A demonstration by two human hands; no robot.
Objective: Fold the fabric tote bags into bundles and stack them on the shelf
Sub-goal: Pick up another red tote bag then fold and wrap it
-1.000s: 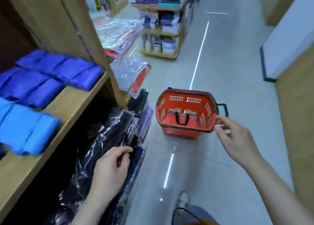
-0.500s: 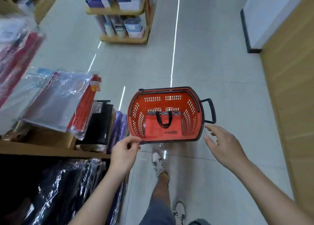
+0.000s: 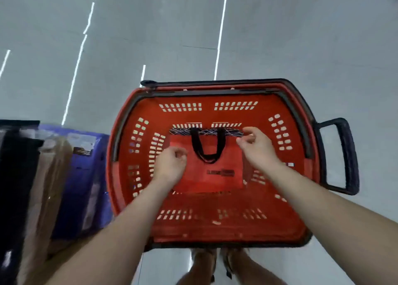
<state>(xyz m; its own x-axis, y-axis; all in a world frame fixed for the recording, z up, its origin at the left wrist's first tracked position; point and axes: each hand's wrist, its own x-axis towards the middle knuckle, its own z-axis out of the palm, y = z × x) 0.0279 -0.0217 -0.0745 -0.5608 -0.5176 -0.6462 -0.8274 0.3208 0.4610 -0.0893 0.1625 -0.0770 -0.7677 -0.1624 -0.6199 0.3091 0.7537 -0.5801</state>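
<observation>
The red tote bag (image 3: 215, 177) is lying flat on the bottom of the red basket (image 3: 247, 226). Its black straps (image 3: 207, 153) point to the far side, and the basket's parked on the floor (image 3: 301, 37) right by your feet.

Both your arms are down in there. Your left grip (image 3: 171, 166) is over the bag's left edge and your right grip (image 3: 257, 149) is over its far right corner. Fingers are curled on both, but the frame's smeared. I honestly can't tell if either one has fabric pinched or is just bunched up above it.

Stuff that could bite you from here, imo:

- The bag is the same red as the basket, so its edges are easy to misjudge. Catch only the top layer and I'd expect the bag to gape open on the way up instead of coming out flat.
- If only one corner is caught, it'll likely hang crooked and you'll be sorting it out mid-air.
- Those straps are loose, and the basket walls are full of slots. There's also some criss-cross mesh (image 3: 183, 132) at the bag's far edge. A snag there could drag the whole basket along.
- The floor looks slick, so a hard tug might make the basket skate toward the wrapped purple packets (image 3: 81, 177) just beside it on the left.

No shelf in view here, so you'll be turning with loose fabric in hand.
</observation>
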